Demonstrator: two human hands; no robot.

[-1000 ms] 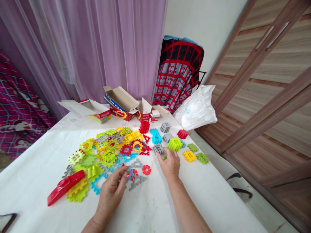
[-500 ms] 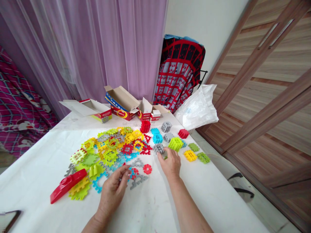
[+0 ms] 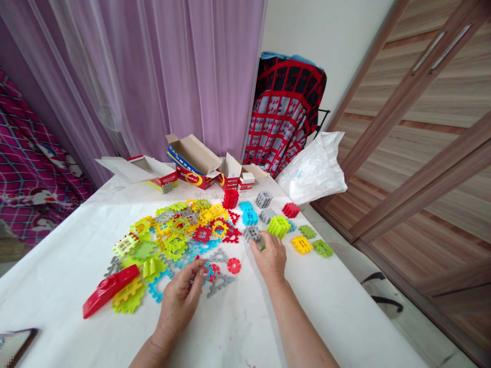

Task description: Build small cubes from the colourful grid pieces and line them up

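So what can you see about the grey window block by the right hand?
The grey block looks like plastic window pieces stacked together, with toothed edges and pane-like openings in its face. It sits on the white tablecloth, left of a bright green block and nearer than a blue block. The right hand has its fingertips at the near side; whether they touch it is unclear.

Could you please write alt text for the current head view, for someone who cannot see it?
A person's right hand is at a gray stack of plastic pieces, the left hand beside a colorful heap of loose notched pieces, on a white-covered table. Opened boxes stand behind.
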